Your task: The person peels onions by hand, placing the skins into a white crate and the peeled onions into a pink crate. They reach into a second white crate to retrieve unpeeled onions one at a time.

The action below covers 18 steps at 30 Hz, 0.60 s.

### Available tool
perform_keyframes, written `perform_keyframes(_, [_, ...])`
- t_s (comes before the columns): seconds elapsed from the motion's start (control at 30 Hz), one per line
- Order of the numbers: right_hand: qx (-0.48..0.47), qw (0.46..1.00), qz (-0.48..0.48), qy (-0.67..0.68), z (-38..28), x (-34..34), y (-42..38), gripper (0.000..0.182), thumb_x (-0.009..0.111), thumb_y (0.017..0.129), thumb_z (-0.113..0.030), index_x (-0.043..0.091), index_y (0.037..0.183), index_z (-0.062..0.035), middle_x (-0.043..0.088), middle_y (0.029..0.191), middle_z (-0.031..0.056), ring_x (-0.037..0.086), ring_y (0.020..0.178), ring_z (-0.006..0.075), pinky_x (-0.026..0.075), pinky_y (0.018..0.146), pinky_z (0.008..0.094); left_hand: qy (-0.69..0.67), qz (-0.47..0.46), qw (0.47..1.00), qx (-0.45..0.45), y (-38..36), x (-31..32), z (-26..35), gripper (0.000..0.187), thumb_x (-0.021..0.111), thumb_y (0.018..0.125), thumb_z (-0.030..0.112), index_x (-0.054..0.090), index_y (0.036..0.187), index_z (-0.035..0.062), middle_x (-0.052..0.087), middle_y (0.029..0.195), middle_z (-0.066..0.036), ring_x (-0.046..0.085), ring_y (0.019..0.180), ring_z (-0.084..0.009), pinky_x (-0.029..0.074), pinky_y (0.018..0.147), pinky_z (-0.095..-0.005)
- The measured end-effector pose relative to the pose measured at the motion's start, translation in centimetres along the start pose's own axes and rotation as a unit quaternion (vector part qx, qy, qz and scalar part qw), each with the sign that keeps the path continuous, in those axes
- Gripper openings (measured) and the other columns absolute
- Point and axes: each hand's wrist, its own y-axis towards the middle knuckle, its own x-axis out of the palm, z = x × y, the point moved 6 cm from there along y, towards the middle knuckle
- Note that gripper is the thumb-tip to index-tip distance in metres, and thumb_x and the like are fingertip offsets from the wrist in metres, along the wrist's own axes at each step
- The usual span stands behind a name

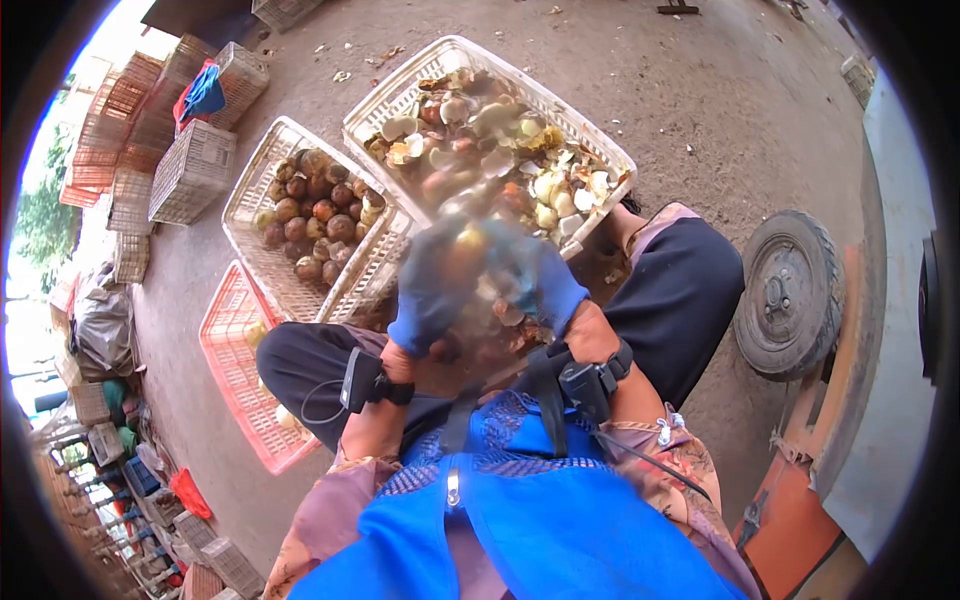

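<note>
Both hands wear blue gloves and meet low over the near edge of a white crate (590,138), with a smeared patch of the view across their fingers. My left hand (428,278) looks closed around a yellowish round fruit (470,240). Close beside it, my right hand (545,278) has curled fingers, and what they hold is blurred. Pale cut shells and peels (500,160) fill much of the white crate. Left of my hands, a second white crate (245,200) holds several brown-purple round fruits (320,210). More blurred shells lie below my hands.
A pink-red crate (235,350) with pale round pieces stands by my left knee. A wheel (790,295) and a metal-sided cart (880,330) are on the right. Stacked crates (195,170) stand at the far left, and scraps litter the concrete floor (690,110).
</note>
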Motion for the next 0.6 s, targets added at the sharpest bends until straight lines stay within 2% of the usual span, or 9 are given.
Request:
perform_keyframes(0.03, [0.001,1.0,0.001,0.0,-0.1,-0.6,0.1,0.036,0.062,0.081,-0.009,0.059,0.116,-0.0032,0.063,0.096,0.0217,0.057,0.093,0.0412,0.046,0.083,0.0463,-0.053,-0.013,0.998,-0.008,-0.2,0.1,0.1,0.047,0.069,0.085,-0.005,0.053,0.128,0.0017,0.063,0.109,-0.008,0.061,0.096,-0.0139,0.051,0.084,-0.0272])
perform_keyframes(0.1, [0.061,0.988,-0.128,0.055,-0.2,-0.4,0.3,0.032,0.062,0.081,-0.01,0.061,0.113,-0.0044,0.064,0.093,0.0205,0.059,0.088,0.0397,0.047,0.078,0.0457,-0.106,-0.025,0.994,-0.017,-0.6,0.1,-0.1,0.046,0.068,0.085,-0.005,0.052,0.128,0.0018,0.062,0.11,-0.008,0.061,0.096,-0.0137,0.051,0.085,-0.0273])
perform_keyframes(0.2, [0.047,0.996,-0.071,-0.022,0.8,0.8,-0.5,0.032,0.061,0.081,-0.01,0.061,0.113,-0.0049,0.064,0.091,0.0195,0.06,0.083,0.038,0.047,0.073,0.0455,-0.089,-0.059,0.993,-0.049,-1.2,0.0,-0.8,0.046,0.066,0.085,-0.006,0.051,0.128,0.0017,0.061,0.114,-0.009,0.06,0.1,-0.0146,0.05,0.087,-0.0281])
perform_keyframes(0.3, [0.013,1.0,-0.022,0.009,1.2,0.4,-0.4,0.03,0.06,0.082,-0.009,0.061,0.112,-0.0045,0.063,0.09,0.0203,0.06,0.083,0.0381,0.047,0.072,0.0458,-0.056,-0.077,0.994,-0.048,-1.4,0.4,-0.2,0.046,0.065,0.085,-0.007,0.051,0.127,0.0013,0.059,0.117,-0.009,0.059,0.104,-0.0153,0.05,0.089,-0.0287])
perform_keyframes(0.4, [0.018,0.996,-0.055,0.061,-0.4,-0.6,-0.1,0.026,0.06,0.083,-0.01,0.06,0.109,-0.004,0.063,0.089,0.0204,0.06,0.083,0.039,0.047,0.073,0.0455,-0.156,-0.022,0.986,-0.06,-1.2,0.0,0.0,0.045,0.066,0.085,-0.006,0.051,0.127,0.0007,0.059,0.115,-0.009,0.06,0.104,-0.0159,0.05,0.089,-0.0293])
perform_keyframes(0.47, [0.022,0.996,-0.058,0.065,-0.9,-0.7,0.2,0.026,0.06,0.084,-0.012,0.06,0.108,-0.0042,0.063,0.089,0.0203,0.06,0.082,0.0395,0.047,0.073,0.0459,-0.102,-0.057,0.99,-0.084,-1.1,-0.4,-0.9,0.065,0.077,0.071,-0.002,0.049,0.129,0.0037,0.053,0.121,-0.007,0.052,0.113,-0.0185,0.042,0.1,-0.0308])
perform_keyframes(0.5, [0.031,0.996,-0.058,0.067,-0.9,-0.7,0.1,0.025,0.06,0.085,-0.013,0.06,0.108,-0.0043,0.064,0.088,0.0201,0.06,0.082,0.04,0.047,0.072,0.0462,-0.102,-0.058,0.99,-0.084,-1.0,-0.6,-0.8,0.065,0.077,0.071,-0.002,0.049,0.129,0.0037,0.053,0.121,-0.007,0.052,0.113,-0.0185,0.042,0.1,-0.0308])
perform_keyframes(0.57, [0.048,0.996,-0.074,0.034,-0.5,-0.6,-0.2,0.023,0.061,0.085,-0.014,0.061,0.106,-0.0047,0.064,0.087,0.0196,0.06,0.081,0.0402,0.048,0.071,0.0464,-0.061,-0.103,0.993,-0.019,-0.8,-0.3,0.3,0.049,0.069,0.085,-0.004,0.05,0.13,0.0002,0.059,0.117,-0.009,0.059,0.104,-0.017,0.051,0.09,-0.0304])
perform_keyframes(0.6, [0.065,0.994,-0.09,0.001,-0.2,-0.3,-0.5,0.022,0.061,0.085,-0.015,0.061,0.104,-0.0051,0.064,0.086,0.0191,0.061,0.081,0.0404,0.048,0.07,0.0466,-0.06,-0.106,0.992,-0.02,-1.0,-0.2,0.1,0.049,0.069,0.085,-0.004,0.05,0.13,0.0002,0.059,0.117,-0.009,0.059,0.104,-0.017,0.051,0.09,-0.0304])
